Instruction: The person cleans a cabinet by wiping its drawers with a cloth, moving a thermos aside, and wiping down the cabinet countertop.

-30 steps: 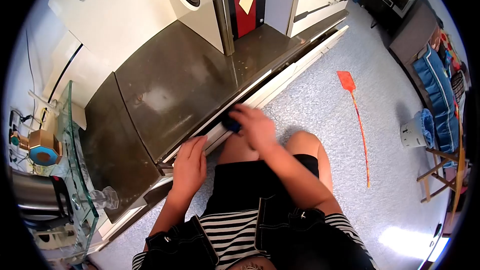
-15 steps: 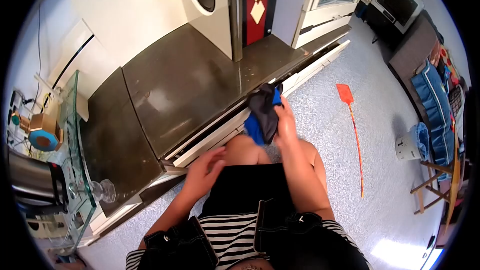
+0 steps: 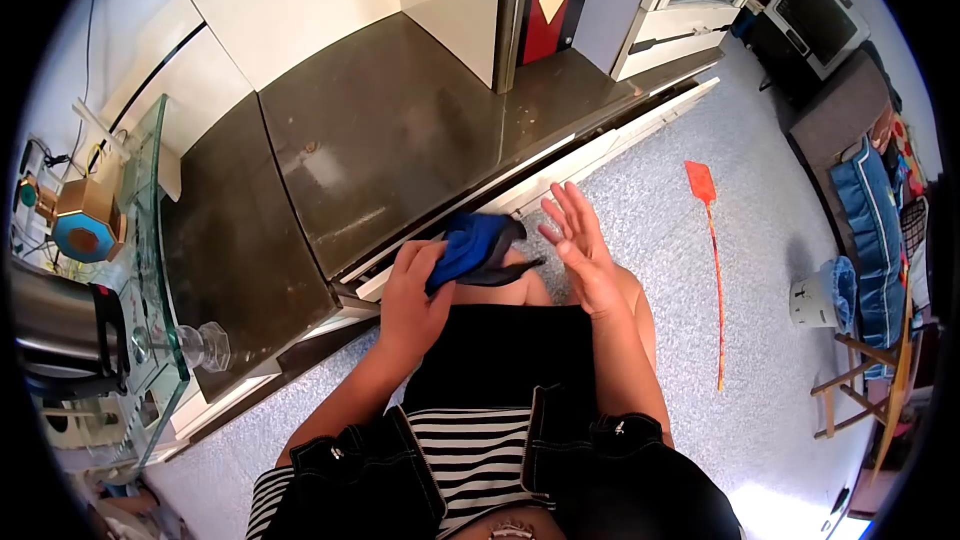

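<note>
A blue and dark grey cloth point(image 3: 470, 248) hangs bunched over my knee, beside the front edge of the low cabinet. My left hand point(image 3: 415, 290) is closed on its left end, with the fingertips partly hidden behind the fabric. To the right of the cloth, my right hand point(image 3: 583, 250) is raised with its fingers apart and nothing in it. Just beyond the cloth, a long white drawer front point(image 3: 620, 145) stands pulled out a little from under the dark cabinet top point(image 3: 400, 140).
An orange fly swatter point(image 3: 702, 183) lies on the grey floor to the right. Farther right are a white bin point(image 3: 812, 302) with a blue liner and a wooden folding stool point(image 3: 865, 380). At left, a glass shelf point(image 3: 150, 240) carries a metal kettle point(image 3: 62, 330).
The cloth has passed from my right hand to my left and moved left. My right hand has let go and opened. The view has shifted slightly.
</note>
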`<state>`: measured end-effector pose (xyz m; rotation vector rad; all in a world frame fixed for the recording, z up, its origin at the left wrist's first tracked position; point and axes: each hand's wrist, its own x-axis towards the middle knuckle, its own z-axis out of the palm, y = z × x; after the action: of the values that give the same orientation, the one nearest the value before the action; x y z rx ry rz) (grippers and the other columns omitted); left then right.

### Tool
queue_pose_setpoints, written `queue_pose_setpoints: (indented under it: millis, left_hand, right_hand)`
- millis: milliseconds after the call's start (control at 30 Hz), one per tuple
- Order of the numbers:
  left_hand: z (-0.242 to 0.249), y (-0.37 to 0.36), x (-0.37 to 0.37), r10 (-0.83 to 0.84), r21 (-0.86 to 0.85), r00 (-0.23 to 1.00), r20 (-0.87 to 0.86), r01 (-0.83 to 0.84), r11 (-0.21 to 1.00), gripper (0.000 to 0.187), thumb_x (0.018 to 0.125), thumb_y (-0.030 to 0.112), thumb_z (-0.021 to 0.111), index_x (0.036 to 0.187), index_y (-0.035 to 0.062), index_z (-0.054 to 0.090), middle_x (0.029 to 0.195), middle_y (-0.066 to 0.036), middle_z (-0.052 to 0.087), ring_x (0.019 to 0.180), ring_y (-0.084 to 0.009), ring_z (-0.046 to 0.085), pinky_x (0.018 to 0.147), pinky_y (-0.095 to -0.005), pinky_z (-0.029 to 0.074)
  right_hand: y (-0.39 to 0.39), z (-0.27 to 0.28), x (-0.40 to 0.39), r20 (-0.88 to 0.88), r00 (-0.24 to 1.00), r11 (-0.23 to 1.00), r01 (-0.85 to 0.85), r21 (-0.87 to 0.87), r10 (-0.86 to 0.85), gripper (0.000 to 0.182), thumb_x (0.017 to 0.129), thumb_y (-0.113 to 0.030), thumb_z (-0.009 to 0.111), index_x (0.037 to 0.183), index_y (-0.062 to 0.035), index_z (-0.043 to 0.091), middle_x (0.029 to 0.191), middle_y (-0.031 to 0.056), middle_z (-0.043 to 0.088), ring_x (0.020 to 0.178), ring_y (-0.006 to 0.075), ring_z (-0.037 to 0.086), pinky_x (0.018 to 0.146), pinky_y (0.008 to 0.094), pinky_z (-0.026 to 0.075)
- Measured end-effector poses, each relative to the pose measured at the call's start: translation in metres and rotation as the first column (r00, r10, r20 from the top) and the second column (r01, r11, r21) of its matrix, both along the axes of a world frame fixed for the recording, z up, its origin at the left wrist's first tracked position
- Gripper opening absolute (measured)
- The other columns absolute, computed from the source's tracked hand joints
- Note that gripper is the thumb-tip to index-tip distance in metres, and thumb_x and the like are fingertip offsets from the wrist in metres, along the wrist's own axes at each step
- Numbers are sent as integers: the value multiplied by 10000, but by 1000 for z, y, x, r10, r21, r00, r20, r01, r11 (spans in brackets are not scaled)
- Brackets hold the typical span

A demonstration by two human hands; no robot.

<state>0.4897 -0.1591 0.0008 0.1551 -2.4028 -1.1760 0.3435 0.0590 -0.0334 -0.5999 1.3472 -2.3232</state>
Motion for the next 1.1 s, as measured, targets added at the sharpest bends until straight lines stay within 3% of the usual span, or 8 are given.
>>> queue_pose_setpoints:
  millis: [133,200,267,333,433,533,700,1100]
  left_hand:
    - [-18,5,-5,-88,187,996,13,84,979,480,812,-34,686,1284,18,612,1205,-162,614,1100,-327,647,928,-388,524]
    - [-21,8,-5,-109,347,992,68,79,934,483,840,-34,677,1313,26,597,1229,-144,620,1109,-285,655,928,-374,533]
    - [-14,5,-4,-199,927,968,154,-72,367,489,906,-18,664,1376,48,549,1293,-118,612,1123,-222,649,963,-356,545]
    - [-12,2,3,-229,951,972,59,15,309,484,958,11,633,1421,68,504,1346,-111,594,1148,-211,642,1003,-365,549]
    - [-3,-12,16,-18,159,996,86,4,987,324,955,31,627,1278,44,620,1336,-148,613,1188,-306,642,1026,-399,535]
    - [-16,-32,32,90,-309,993,75,-63,949,294,917,3,642,1209,35,661,1315,-166,615,1196,-387,618,1040,-436,511]
    - [-47,-37,47,124,-378,988,88,-82,922,320,896,-21,639,1213,2,671,1325,-180,613,1283,-410,562,1094,-485,460]
    - [-50,-32,49,160,-450,985,58,-117,886,438,847,-52,657,1280,-9,609,1327,-195,590,1248,-423,549,1068,-493,417]
  right_hand:
    - [-21,26,21,-290,912,892,-148,426,290,732,947,-365,751,1546,-69,450,1610,158,437,1455,309,457,1196,438,359]
    - [-45,15,39,-730,622,854,181,488,285,658,917,-317,791,1456,-46,529,1544,155,502,1399,305,512,1157,428,402]
    - [-52,6,49,-739,646,893,197,404,192,671,875,-204,827,1440,-44,503,1446,195,549,1363,348,532,1122,438,435]
    - [-57,-9,45,-526,851,744,363,561,-19,714,868,-139,816,1466,-48,437,1342,223,588,1333,382,551,1100,443,448]
    - [-45,-16,-13,-598,751,601,623,501,-279,498,859,-139,800,1283,-57,551,1203,219,577,1095,448,619,948,458,523]
    - [-26,-6,-75,-766,591,328,797,507,-252,417,851,-98,779,1239,-174,647,1215,196,552,1002,444,653,828,481,557]
    - [-35,-40,-92,-864,481,261,862,435,-148,364,835,-120,751,1191,-175,701,1233,123,625,938,387,687,797,471,580]
    - [-128,-37,77,-855,482,711,533,459,190,398,807,-171,757,1201,-166,701,1258,151,616,944,329,705,764,433,591]
